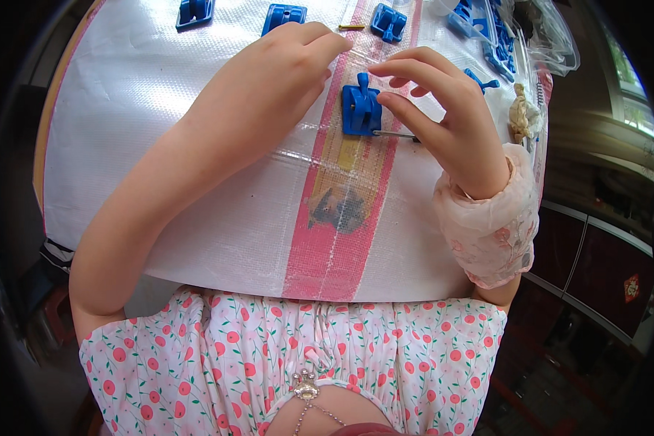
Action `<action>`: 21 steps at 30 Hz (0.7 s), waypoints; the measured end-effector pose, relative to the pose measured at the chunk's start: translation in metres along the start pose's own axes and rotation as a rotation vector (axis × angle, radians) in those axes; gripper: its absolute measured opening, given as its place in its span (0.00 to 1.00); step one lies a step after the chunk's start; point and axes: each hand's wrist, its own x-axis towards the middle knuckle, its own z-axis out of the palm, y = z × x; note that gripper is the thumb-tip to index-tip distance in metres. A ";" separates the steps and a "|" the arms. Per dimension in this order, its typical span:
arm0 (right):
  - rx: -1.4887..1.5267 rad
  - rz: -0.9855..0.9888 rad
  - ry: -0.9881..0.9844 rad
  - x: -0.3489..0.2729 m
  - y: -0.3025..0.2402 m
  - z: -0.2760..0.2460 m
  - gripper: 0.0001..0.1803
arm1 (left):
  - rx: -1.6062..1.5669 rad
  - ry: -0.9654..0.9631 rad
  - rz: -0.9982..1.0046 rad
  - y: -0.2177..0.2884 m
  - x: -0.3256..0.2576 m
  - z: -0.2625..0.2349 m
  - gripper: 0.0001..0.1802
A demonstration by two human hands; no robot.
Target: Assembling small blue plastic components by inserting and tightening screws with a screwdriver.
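A blue plastic bracket (361, 110) with an upright rounded lever lies on the table between my hands. My right hand (443, 105) is open beside it, thumb and fingers apart, with the fingertips close to its right side. A thin metal rod (394, 134) reaches from the bracket's lower corner to beneath my right hand; its far end is hidden. Up and to the left of the bracket, my left hand (291, 73) is closed with its fingers curled together. Whatever it may hold is hidden. Just past its fingertips lies a small brass-coloured screw or pin (351, 27).
More blue brackets stand along the far side: one far left (195, 13), one behind my left hand (283, 16), another to the right (389, 23). At the far right are a clear tray of blue parts (474, 20), a clear plastic bag (548, 36) and a crumpled tan wad (522, 115).
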 end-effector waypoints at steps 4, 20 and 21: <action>0.147 0.075 -0.037 0.003 0.001 0.004 0.20 | -0.093 -0.023 0.004 0.010 0.001 -0.005 0.15; 0.198 -0.046 -0.014 -0.028 -0.020 0.014 0.24 | -0.440 -0.247 -0.098 0.016 -0.010 0.003 0.10; 0.193 -0.035 -0.005 -0.035 -0.019 0.012 0.27 | -0.403 -0.246 -0.082 0.017 -0.011 0.006 0.09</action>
